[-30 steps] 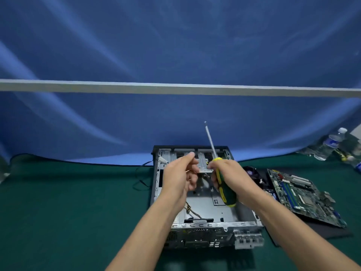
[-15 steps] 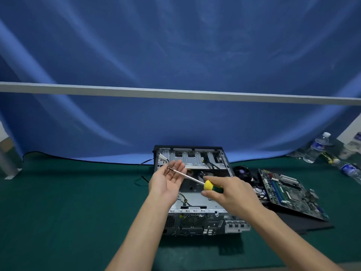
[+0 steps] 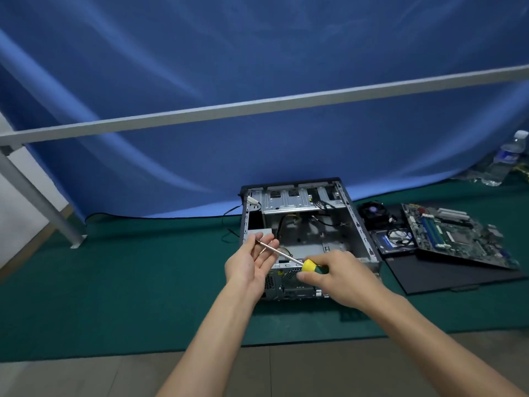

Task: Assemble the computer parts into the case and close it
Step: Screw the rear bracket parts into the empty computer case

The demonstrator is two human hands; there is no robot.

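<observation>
Steel screwdriver (image 3: 289,257) shaft crosses open left palm (image 3: 248,263).

Left hand (image 3: 252,266): bare; no glove, ring or watch visible.
Right hand (image 3: 342,277): bare; no glove or ring visible.
Left forearm (image 3: 211,336): uncovered from wrist to lower frame edge; no sleeve, band or strap in view.
Right forearm (image 3: 435,336): uncovered from wrist to lower right corner; no sleeve or cuff in view.
Wrists: both bare; nothing worn on either.
Fingernails: short where they show on the left hand; too small to tell more.
Markings: none can be made out on hands or forearms at this resolution.
Clothing: none enters the frame; upper arms and the rest of the body lie outside the view.
</observation>
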